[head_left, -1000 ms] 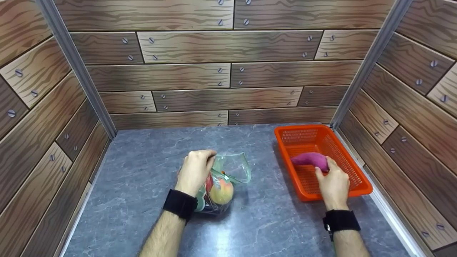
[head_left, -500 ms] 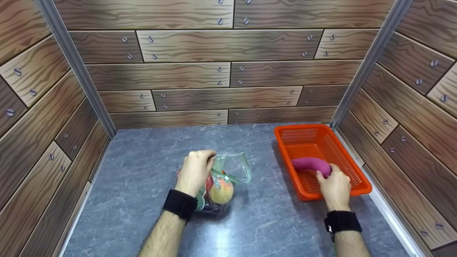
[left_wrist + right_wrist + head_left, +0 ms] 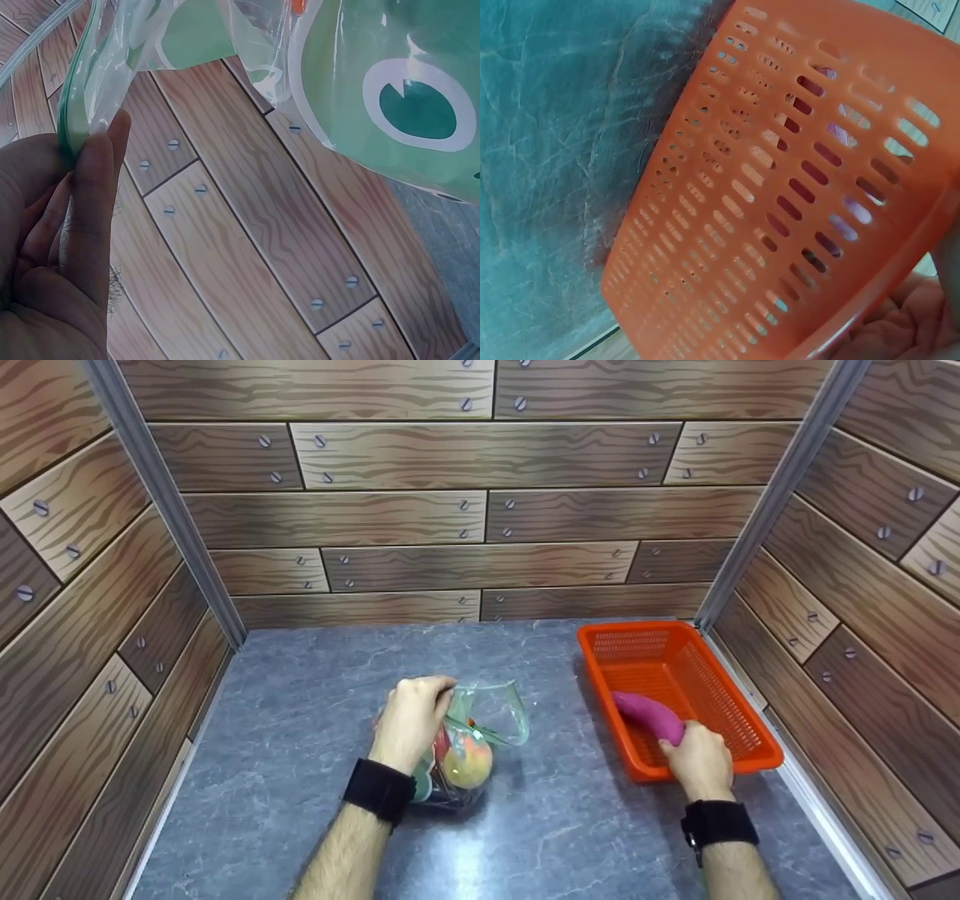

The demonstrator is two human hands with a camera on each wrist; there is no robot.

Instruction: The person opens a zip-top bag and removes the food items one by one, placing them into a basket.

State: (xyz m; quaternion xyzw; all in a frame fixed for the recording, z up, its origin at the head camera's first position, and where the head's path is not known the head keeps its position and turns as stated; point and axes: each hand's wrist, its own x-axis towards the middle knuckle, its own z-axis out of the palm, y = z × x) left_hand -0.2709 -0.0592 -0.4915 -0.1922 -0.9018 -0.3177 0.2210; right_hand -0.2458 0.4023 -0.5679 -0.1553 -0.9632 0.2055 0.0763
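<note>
My left hand (image 3: pixel 409 718) pinches the green-edged mouth of a clear zip bag (image 3: pixel 502 701) between thumb and fingers. The left wrist view shows the bag's zip edge (image 3: pixel 73 112) held there. Inside the bag lies a round yellow-red fruit (image 3: pixel 468 765); other contents are partly hidden by the hand. At right, my right hand (image 3: pixel 702 756) grips the near end of a curved purple vegetable (image 3: pixel 651 715) within the orange basket (image 3: pixel 679 631). Its far end is by the basket's left wall. In the right wrist view, purple shows through the slots of the basket wall (image 3: pixel 697 247).
The grey marbled tabletop (image 3: pixel 315 675) has wood-patterned walls (image 3: pixel 480 517) on three sides. The basket stands near the right wall, at the back right of the table. A black band circles each wrist.
My right hand has shifted the purple vegetable's near end toward me, so it now lies more slanted in the basket. The left hand and the bag have stayed in place.
</note>
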